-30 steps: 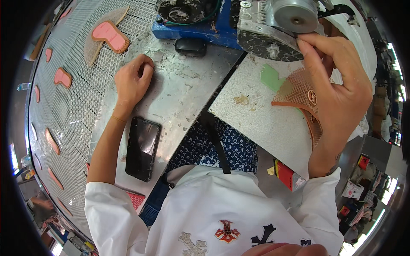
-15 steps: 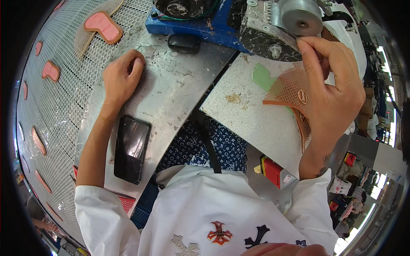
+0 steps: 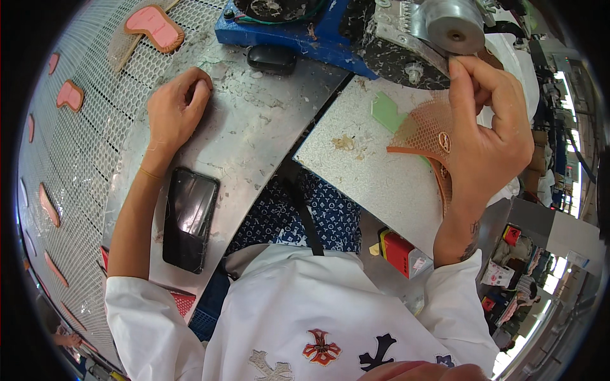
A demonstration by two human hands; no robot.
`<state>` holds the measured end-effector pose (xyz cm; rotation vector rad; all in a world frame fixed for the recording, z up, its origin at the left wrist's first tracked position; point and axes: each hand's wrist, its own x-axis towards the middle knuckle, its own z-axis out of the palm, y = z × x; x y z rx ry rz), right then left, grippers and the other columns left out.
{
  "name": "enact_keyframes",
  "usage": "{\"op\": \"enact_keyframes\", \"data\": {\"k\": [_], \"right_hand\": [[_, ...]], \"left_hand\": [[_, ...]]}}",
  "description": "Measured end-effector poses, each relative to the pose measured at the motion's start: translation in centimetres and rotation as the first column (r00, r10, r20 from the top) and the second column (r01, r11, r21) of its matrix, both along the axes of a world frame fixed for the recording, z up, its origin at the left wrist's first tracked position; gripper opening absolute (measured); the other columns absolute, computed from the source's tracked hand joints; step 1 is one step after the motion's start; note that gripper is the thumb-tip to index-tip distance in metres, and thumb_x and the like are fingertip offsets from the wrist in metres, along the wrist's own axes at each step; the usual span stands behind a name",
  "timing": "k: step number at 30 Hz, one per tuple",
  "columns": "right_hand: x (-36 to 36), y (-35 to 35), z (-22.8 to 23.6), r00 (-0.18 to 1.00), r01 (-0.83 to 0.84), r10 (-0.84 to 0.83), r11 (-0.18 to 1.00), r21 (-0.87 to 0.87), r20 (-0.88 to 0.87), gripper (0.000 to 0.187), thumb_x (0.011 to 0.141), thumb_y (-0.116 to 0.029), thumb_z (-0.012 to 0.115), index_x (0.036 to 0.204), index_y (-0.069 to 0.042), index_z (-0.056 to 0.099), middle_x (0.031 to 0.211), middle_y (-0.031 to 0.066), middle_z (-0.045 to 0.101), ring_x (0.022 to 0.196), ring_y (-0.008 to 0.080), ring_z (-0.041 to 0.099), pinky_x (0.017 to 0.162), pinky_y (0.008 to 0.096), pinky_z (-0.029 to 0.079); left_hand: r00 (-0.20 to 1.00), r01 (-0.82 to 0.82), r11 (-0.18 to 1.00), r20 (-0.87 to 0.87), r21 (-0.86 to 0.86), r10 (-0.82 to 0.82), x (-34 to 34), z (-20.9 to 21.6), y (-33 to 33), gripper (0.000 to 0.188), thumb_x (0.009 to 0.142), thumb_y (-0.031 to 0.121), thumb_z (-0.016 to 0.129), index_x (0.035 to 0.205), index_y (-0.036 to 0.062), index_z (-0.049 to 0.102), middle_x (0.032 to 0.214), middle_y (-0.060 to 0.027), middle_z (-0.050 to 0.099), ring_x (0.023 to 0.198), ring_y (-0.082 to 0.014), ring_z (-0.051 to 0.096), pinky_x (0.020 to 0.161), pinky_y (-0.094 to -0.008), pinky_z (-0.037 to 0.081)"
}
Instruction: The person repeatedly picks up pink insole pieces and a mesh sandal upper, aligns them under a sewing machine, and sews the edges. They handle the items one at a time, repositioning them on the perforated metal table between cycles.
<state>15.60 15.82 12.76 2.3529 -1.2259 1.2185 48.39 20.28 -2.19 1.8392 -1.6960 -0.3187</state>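
Observation:
My right hand point(image 3: 489, 127) is at the machine's metal roller point(image 3: 455, 32), thumb and forefinger pinched together just below it. A brown mesh shoe-upper piece point(image 3: 422, 127) with orange-brown edging and a small round emblem runs out from behind that hand, over the metal plate point(image 3: 349, 171). Where the fingertips grip it is mostly hidden. Part of a green flat piece point(image 3: 385, 112) lies under the mesh. My left hand point(image 3: 178, 108) rests on the metal table point(image 3: 254, 120), fingers curled in a loose fist with nothing visible in them. Below its wrist lies a black phone point(image 3: 190, 219).
A blue machine base point(image 3: 289, 38) stands at the back, with a black rounded case point(image 3: 272, 58) before it. Pink trimmed pieces point(image 3: 70, 95) are spread over the mesh-patterned surface at left. Scraps and dust litter the table. A red and black box point(image 3: 399, 251) sits below the plate.
The whole view has shifted slightly, so most things appear a little further left. My right hand keeps its pinch by the roller, and my left hand stays curled on the table.

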Motion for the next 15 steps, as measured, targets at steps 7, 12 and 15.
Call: {"op": "enact_keyframes", "data": {"k": [7,12,15], "right_hand": [[-0.5,0.0,-0.1,0.999,0.023,-0.023,1.0,-0.01,0.038,0.01,0.083,0.001,0.077,0.09,-0.006,0.074,0.077,0.0009,0.065,0.064,0.0087,0.056,0.058,0.0223,0.044],[-0.5,-0.1,0.6,1.0,0.007,-0.007,1.0,-0.005,0.002,0.01,0.083,0.0,0.077,0.091,-0.005,0.075,0.077,0.0009,0.065,0.063,0.0085,0.056,0.058,0.0224,0.044],[-0.1,0.4,1.2,0.996,0.055,-0.051,0.997,0.057,-0.075,0.006,0.086,-0.003,0.078,0.092,-0.002,0.075,0.075,-0.0027,0.063,0.067,0.0047,0.052,0.064,0.0202,0.043]], "left_hand": [[1.0,-0.002,1.0,-0.01,0.014,0.002,0.1,-0.2,-0.1,0.019,0.091,0.024,0.056,0.089,0.0109,0.069,0.071,-0.0083,0.065,0.062,-0.0225,0.061,0.062,-0.0343,0.047],[1.0,0.003,1.0,-0.018,0.007,-0.003,0.2,-0.3,-0.1,0.019,0.091,0.024,0.056,0.089,0.011,0.069,0.071,-0.0082,0.064,0.062,-0.0227,0.061,0.062,-0.0345,0.047],[1.0,0.005,1.0,-0.027,-0.004,-0.005,0.2,-0.3,-0.1,0.019,0.091,0.024,0.056,0.09,0.0109,0.069,0.07,-0.0079,0.064,0.062,-0.0227,0.061,0.062,-0.0346,0.046]]}}
